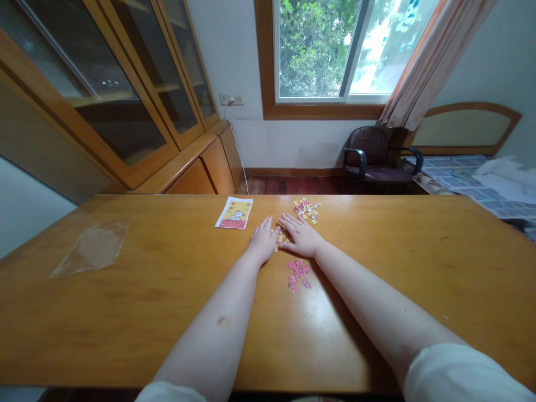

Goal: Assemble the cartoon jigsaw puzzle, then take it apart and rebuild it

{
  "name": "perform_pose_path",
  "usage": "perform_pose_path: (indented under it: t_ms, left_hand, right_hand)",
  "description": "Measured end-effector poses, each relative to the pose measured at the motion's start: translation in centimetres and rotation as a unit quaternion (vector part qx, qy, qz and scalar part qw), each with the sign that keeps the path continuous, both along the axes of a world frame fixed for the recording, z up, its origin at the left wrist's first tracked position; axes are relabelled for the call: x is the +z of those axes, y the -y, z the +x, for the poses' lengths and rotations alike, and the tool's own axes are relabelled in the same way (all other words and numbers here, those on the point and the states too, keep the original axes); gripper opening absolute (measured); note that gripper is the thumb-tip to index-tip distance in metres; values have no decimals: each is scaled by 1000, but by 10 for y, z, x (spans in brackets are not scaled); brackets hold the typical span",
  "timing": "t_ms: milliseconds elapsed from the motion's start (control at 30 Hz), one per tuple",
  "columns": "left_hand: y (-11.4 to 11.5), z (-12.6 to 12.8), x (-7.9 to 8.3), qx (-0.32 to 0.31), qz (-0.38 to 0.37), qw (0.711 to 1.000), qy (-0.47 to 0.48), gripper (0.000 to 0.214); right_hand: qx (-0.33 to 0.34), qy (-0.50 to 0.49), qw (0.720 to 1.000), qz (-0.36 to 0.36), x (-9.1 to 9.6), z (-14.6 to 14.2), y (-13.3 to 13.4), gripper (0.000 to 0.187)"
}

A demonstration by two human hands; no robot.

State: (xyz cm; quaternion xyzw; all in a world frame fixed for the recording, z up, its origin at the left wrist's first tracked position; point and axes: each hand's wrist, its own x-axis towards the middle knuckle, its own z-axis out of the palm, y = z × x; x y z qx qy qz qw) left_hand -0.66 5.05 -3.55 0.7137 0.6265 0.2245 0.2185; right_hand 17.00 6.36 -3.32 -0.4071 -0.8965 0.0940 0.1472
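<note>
Resting both hands flat and open, nothing gripped: left hand (263,241) and right hand (302,235) nearly meeting, fingertips inward. Yellow jigsaw pieces (281,238) just between them, nearer right fingertips; pink pieces (298,273) nearer body; picture card (234,213) beyond left hand on wooden table (125,312).
</note>
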Motion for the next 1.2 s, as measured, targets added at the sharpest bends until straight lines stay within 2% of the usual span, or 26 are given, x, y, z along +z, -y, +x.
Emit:
perform_pose_path:
  t_ms: [133, 267, 333, 400, 467, 533, 600, 667, 733, 800, 867, 900, 1000, 1100, 1200]
  left_hand:
    - [-1, -1, -4, 69, 33, 990, 121, 50]
    - [6, 0, -3, 119, 33, 976, 179, 44]
    - [10, 0, -2, 141, 32, 967, 212, 41]
    - [11, 1, -1, 172, 35, 947, 268, 37]
    - [10, 2, 0, 221, 38, 914, 338, 34]
    - [10, 1, 1, 272, 31, 879, 390, 33]
    - [15, -3, 1, 290, 14, 868, 404, 31]
    - [27, -9, -1, 258, 5, 884, 390, 26]
    - [46, -18, -2, 198, 18, 919, 341, 22]
    - [65, -25, -1, 131, 41, 959, 249, 21]
    - [81, -29, 2, 57, 81, 987, 129, 18]
    - [86, -29, 5, 34, 95, 993, 67, 20]
    - [93, -24, 14, 30, 99, 994, -43, 23]
    - [89, -23, 21, 40, 86, 992, -83, 30]
    - [80, -32, 22, 52, 68, 993, -87, 33]
  right_hand:
    - [-31, -59, 998, -6, -2, 8, 2, 77]
    - [-29, -123, 991, -41, -1, 14, 12, 73]
    - [-50, -167, 982, -67, -2, 19, 17, 71]
    - [-101, -216, 966, -100, -6, 24, 20, 68]
    - [-140, -278, 942, -130, -12, 30, 22, 63]
    - [-151, -326, 920, -158, -19, 34, 25, 58]
    - [-149, -349, 908, -179, -24, 38, 32, 56]
    - [-142, -371, 897, -195, -25, 42, 43, 53]
    - [-138, -397, 881, -216, -22, 45, 56, 49]
    - [-140, -408, 874, -225, -19, 46, 66, 46]
    - [-151, -417, 868, -224, -17, 47, 73, 44]
    - [-157, -423, 864, -222, -17, 47, 75, 43]
    - [-160, -431, 860, -222, -16, 46, 77, 42]
    - [-150, -408, 872, -227, -14, 46, 78, 41]
    - [-155, -381, 886, -217, -9, 46, 80, 38]
